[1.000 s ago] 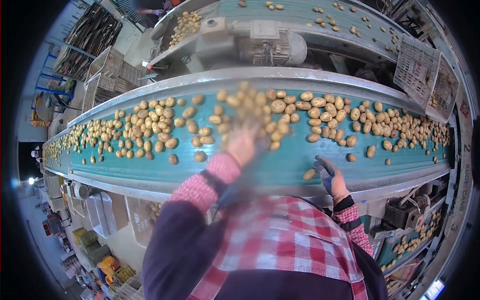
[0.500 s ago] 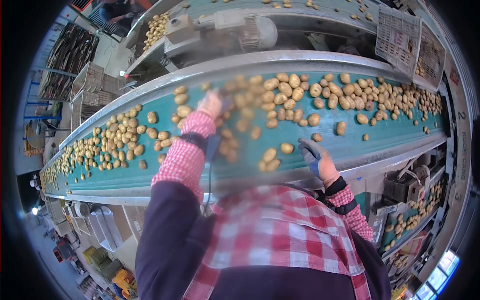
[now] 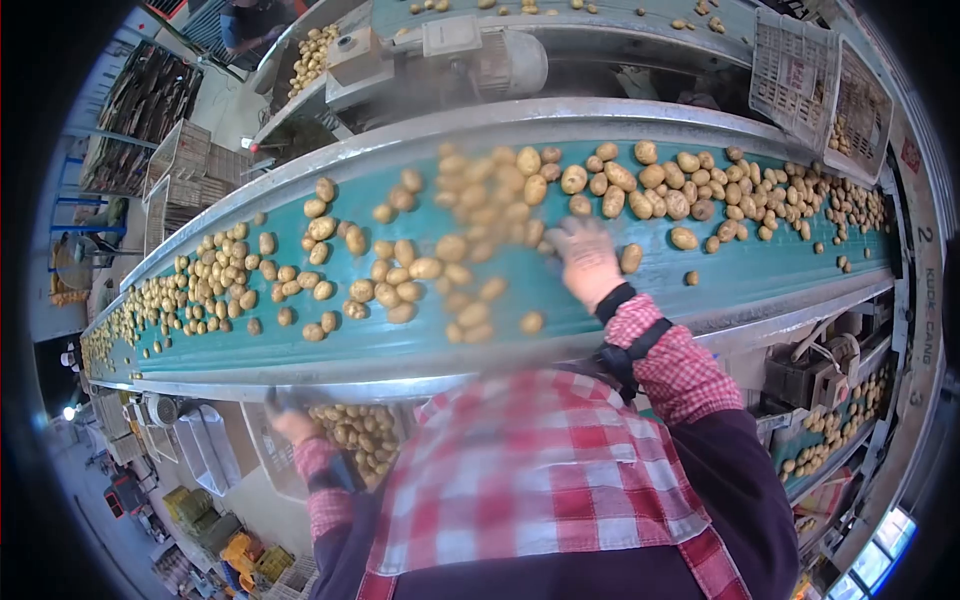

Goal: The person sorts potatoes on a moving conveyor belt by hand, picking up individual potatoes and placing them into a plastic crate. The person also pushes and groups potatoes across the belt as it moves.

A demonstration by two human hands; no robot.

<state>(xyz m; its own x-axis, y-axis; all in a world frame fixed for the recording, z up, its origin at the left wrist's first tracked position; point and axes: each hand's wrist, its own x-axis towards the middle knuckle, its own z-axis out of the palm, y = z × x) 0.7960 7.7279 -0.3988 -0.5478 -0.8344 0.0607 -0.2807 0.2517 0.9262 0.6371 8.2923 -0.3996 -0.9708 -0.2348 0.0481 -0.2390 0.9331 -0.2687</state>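
Many potatoes [image 3: 427, 268] lie spread over a green conveyor belt [image 3: 560, 315]. My right hand [image 3: 585, 255], gloved, reaches onto the belt with fingers apart, close beside the potatoes near the middle; nothing shows in its grasp. Off the near side of the belt, at the lower left, my left hand [image 3: 290, 418] hangs by the metal edge, blurred, so its fingers and any contents cannot be made out. Just right of it, below the edge, a crate [image 3: 275, 452] holds more potatoes.
A motor [image 3: 505, 65] sits behind the belt's far rail. Plastic crates [image 3: 795, 70] lean at the upper right, and others are stacked at the left. A second belt with potatoes runs across the top. Part of a person [image 3: 245, 25] shows at the upper left.
My left hand has left the belt for the near edge, down and left. My right hand has moved up and left among the potatoes. Potatoes have shifted, and the crate of potatoes has come into view.
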